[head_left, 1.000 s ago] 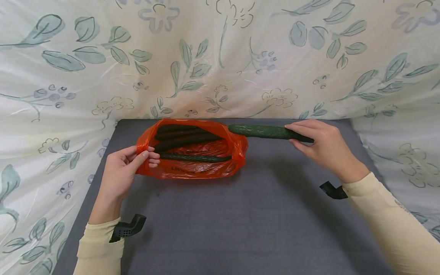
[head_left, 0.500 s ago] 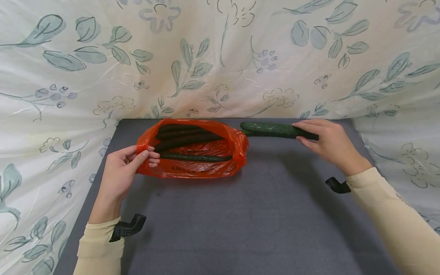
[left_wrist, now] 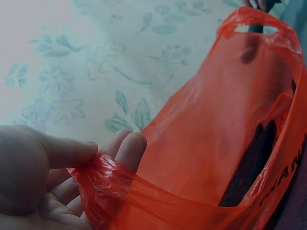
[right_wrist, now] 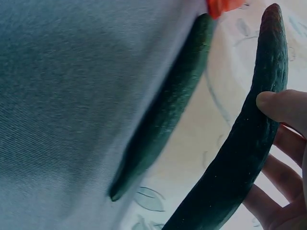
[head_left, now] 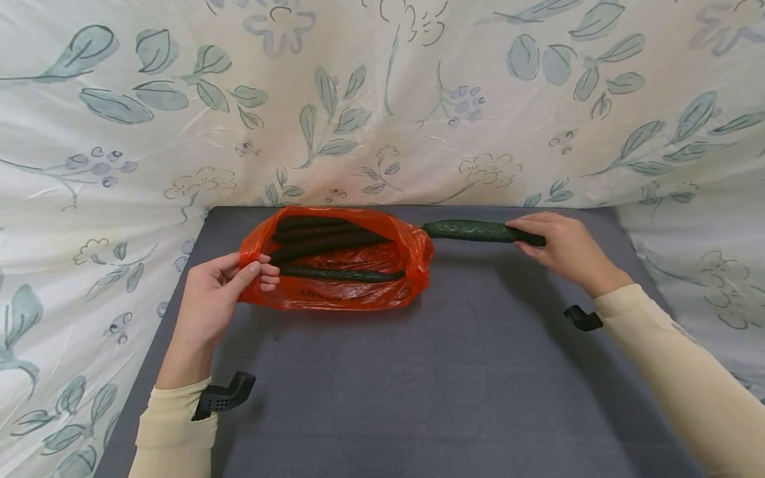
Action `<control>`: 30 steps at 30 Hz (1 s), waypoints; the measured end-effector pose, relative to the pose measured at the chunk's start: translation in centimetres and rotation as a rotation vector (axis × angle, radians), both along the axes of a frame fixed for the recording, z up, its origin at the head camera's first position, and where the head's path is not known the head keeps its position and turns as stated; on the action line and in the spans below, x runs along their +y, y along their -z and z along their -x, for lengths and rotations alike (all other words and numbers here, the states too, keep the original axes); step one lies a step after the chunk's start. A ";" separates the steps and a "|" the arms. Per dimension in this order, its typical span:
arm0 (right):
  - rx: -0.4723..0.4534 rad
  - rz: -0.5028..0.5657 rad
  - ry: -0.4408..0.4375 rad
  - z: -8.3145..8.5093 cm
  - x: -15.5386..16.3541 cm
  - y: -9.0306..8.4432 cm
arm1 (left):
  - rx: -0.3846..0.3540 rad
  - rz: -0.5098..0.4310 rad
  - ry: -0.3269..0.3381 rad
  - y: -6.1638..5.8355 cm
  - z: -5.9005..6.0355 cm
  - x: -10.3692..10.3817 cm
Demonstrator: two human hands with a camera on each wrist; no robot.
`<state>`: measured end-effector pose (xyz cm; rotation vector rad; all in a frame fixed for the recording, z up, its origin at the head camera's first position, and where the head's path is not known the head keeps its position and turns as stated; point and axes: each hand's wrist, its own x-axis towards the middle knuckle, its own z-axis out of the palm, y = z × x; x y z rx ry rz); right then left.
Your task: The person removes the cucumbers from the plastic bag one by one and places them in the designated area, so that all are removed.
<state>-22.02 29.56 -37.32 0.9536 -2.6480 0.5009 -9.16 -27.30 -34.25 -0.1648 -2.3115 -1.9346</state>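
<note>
My left hand pinches the left rim of a red plastic bag, whose mouth faces up wide. Several dark green cucumbers lie inside it, one of them along the near side. In the left wrist view, thumb and fingers hold a crumpled edge of the film. Right of the bag, my right hand grips a cucumber by thumb and fingers. A second cucumber lies on the table in the right wrist view, one end near the bag; in the head view it seems hidden beneath the held one.
A dark grey cloth covers the table. Behind it and at both sides hangs a pale curtain printed with leaves and flowers, close to the bag and cucumbers. A black wrist camera mount sits on the left sleeve.
The held cucumber has shifted right, away from the bag, with its tip no longer over the bag's right edge. My left hand and the bag have stayed nearly still.
</note>
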 end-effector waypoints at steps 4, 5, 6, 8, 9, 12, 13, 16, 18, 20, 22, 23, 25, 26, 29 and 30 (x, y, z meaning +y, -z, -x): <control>-0.063 -0.035 0.027 0.5 0.1 0.9 | -0.004 -0.021 0.007 0.0 0.1 0.0; -0.073 -0.041 0.029 0.6 0.1 1.1 | -0.004 -0.029 0.009 0.0 0.1 0.0; -0.080 -0.047 0.030 0.8 0.1 1.4 | -0.004 -0.037 0.011 0.0 0.1 0.0; -0.089 -0.054 0.030 1.0 0.1 1.9 | -0.003 -0.055 0.015 0.0 0.1 0.1; -0.093 -0.055 0.029 1.2 0.0 2.2 | -0.002 -0.060 0.017 0.0 0.1 0.1; -0.100 -0.059 0.026 1.6 -0.1 2.9 | 0.003 -0.058 0.019 -0.1 0.1 0.2; -0.102 -0.061 0.027 1.7 -0.1 3.1 | 0.004 -0.054 0.019 -0.1 0.1 0.3; -0.115 -0.072 0.032 2.1 -0.2 3.7 | 0.005 -0.045 0.016 -0.2 0.1 0.3; -0.130 -0.087 0.039 2.2 -0.3 4.0 | 0.001 -0.057 0.019 -0.2 0.1 0.3; -0.147 -0.105 0.046 2.4 -0.3 4.2 | -0.002 -0.062 0.021 -0.2 0.1 0.3; -0.159 -0.123 0.051 2.5 -0.3 4.3 | -0.004 -0.062 0.023 -0.1 0.1 0.3; -0.163 -0.129 0.051 2.5 -0.4 4.4 | -0.004 -0.061 0.024 -0.1 0.1 0.3; -0.166 -0.142 0.050 2.7 -0.4 4.5 | -0.004 -0.048 0.021 -0.1 0.1 0.2; -0.167 -0.147 0.047 2.8 -0.5 4.6 | -0.005 -0.043 0.020 -0.1 0.2 0.2; -0.174 -0.171 0.045 3.0 -0.6 4.7 | 0.000 -0.027 0.017 -0.1 0.2 0.2; -0.177 -0.179 0.043 3.1 -0.7 4.8 | 0.002 -0.025 0.017 -0.1 0.2 0.2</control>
